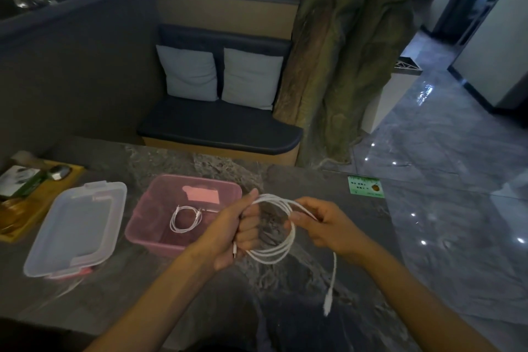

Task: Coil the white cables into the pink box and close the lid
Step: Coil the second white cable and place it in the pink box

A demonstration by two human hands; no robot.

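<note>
Left hand [245, 230]: fisted round the gathered loops of the white cable [278, 248], thumb up along the top of the bundle, one small plug end poking out below the fist.
Right hand [323, 223]: pinching the running strand between thumb and fingertips, just right of the loops, feeding the next turn.
Loose tail: hanging from the coil's right side down to a connector [327, 304] near the table's front edge; only a short length left to wind, by the look of it.
Pink box [137, 226]: open, toward the middle of the table [200, 168], just left of the left hand, touching or nearly so; a smaller coiled cable [185, 218] already lying on its floor.
Lid [77, 227]: clear, lying flat left of the box, close beside it; not yet fitted.
Doing it well: keep each turn the same width as those already held, let the strand slide through the right pinch rather than twist, tuck the connector inside the last loop so the coil does not spring open when set down.
Edges: right edge of the table close beyond the right hand, green card [365, 186] at the far right corner; wooden tray [43, 203] along the left edge beyond the lid.
Open room: bare stone in front of the box and under the hands; short leftward path into the box looks unobstructed.
</note>
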